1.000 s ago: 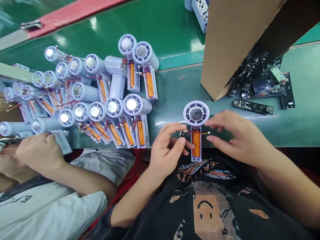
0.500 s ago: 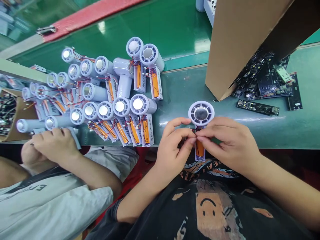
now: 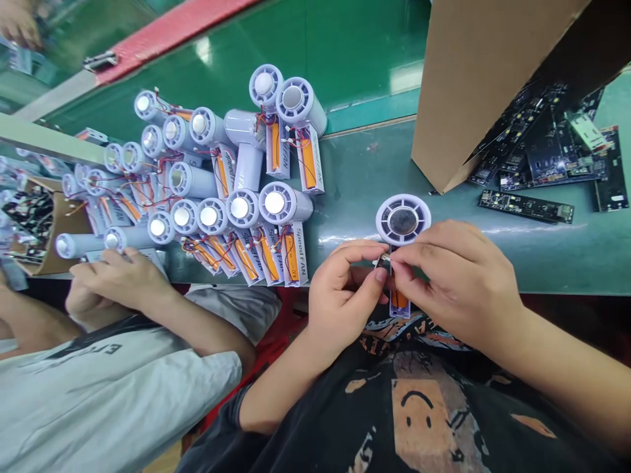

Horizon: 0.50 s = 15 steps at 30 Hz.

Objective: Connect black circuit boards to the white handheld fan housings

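Note:
Just in front of me a lilac handheld fan [image 3: 403, 222] has its round head toward the camera and its open handle pointing at my body. An orange battery [image 3: 399, 299] lies in that handle. My left hand [image 3: 348, 289] is closed over the handle's left side, pinching a dark circuit board [image 3: 379, 262] that is mostly hidden by the fingers. From the right, my right hand [image 3: 451, 279] pinches a small white wire connector [image 3: 386, 257] against the board's end. Whether the connector is seated cannot be seen.
Several lilac fans [image 3: 286, 202] with exposed orange batteries and red wires stand on the left of the green bench [image 3: 345, 171]. At right, a cardboard box [image 3: 448, 92] leans beside black circuit boards [image 3: 527, 206]. A co-worker's hands [image 3: 118, 279] are at far left.
My fingertips have parted slightly and risen toward the fan head, so the dark board's end and white connector now show between them. The view has shifted a little.

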Each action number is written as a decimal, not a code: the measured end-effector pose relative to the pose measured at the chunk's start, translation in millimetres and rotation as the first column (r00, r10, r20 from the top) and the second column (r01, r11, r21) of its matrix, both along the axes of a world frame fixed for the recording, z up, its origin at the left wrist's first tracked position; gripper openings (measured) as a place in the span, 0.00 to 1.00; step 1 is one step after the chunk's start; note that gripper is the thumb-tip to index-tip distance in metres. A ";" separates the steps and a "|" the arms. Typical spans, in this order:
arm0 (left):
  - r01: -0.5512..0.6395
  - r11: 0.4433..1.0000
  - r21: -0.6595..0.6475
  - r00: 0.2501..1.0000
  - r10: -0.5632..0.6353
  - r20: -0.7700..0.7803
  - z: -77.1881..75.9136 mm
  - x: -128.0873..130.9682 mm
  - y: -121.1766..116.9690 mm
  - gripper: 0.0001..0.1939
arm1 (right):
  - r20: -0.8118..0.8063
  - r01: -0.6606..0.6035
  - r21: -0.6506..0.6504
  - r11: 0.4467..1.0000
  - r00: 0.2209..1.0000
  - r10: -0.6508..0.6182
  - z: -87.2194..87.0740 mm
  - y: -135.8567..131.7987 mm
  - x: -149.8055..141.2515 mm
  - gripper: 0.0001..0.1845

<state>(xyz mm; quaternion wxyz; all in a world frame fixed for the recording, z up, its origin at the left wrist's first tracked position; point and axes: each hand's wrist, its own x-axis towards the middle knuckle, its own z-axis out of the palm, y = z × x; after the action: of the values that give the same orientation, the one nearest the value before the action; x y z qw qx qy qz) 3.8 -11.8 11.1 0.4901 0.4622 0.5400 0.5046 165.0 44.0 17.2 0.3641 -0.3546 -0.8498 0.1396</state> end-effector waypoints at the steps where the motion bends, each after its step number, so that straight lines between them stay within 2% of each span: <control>1: 0.003 1.000 0.017 1.000 -0.002 -0.021 -0.5 -0.2 -0.4 0.07 | 0.013 0.001 -0.006 1.000 1.000 -0.001 0.9 0.0 0.2 0.11; 7: 0.011 0.987 0.158 0.979 0.022 -0.202 -4.6 0.2 -3.8 0.12 | 0.068 -0.041 -0.060 0.997 0.997 0.045 4.0 -0.6 2.8 0.14; 13: 0.021 0.989 0.149 0.979 0.010 -0.203 -6.4 0.7 -5.6 0.09 | -0.068 -0.110 -0.222 0.969 0.993 0.097 -3.4 6.1 7.4 0.10; 15: 0.057 0.987 0.150 0.967 -0.018 -0.254 -5.2 -1.6 -5.8 0.10 | -0.096 -0.050 -0.246 0.968 0.995 0.027 -2.5 6.4 11.0 0.06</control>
<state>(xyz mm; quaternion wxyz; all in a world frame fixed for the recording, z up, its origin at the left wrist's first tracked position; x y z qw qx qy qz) 2.3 -17.6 5.8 0.3895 0.5695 0.5478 0.4731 176.0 50.4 14.7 0.3530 -0.3741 -0.8147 0.2679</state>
